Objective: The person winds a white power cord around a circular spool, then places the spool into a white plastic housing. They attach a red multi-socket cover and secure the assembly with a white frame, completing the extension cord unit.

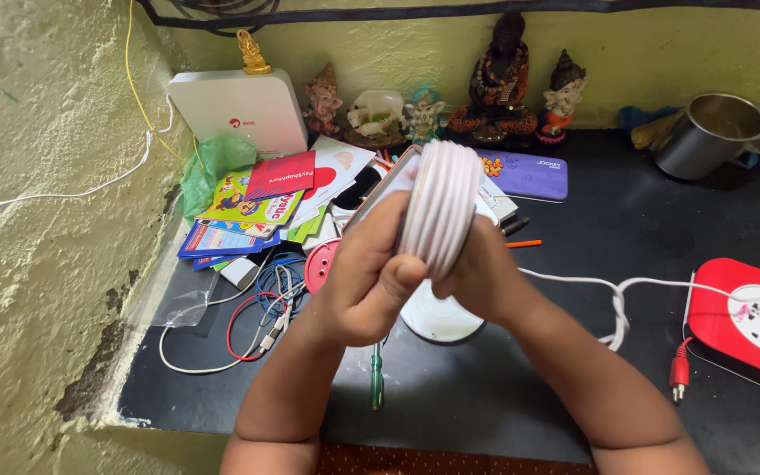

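You held a coil of white cable [442, 207] up between both hands above the dark table [626, 220].

Your left hand [369, 280] was clamped on the coil's near side, thumb pressed against its lower edge, and your right hand [478, 274] was closed on its far side. The cable's loose end [613, 295] ran rightward, knotted once, to a red and white extension box [745, 317] lying at the table's right. A white round disc [440, 318] lay just under your hands, a green screwdriver [377, 378] beside your left wrist, and a steel mug [714, 132] stood well apart at the back right.
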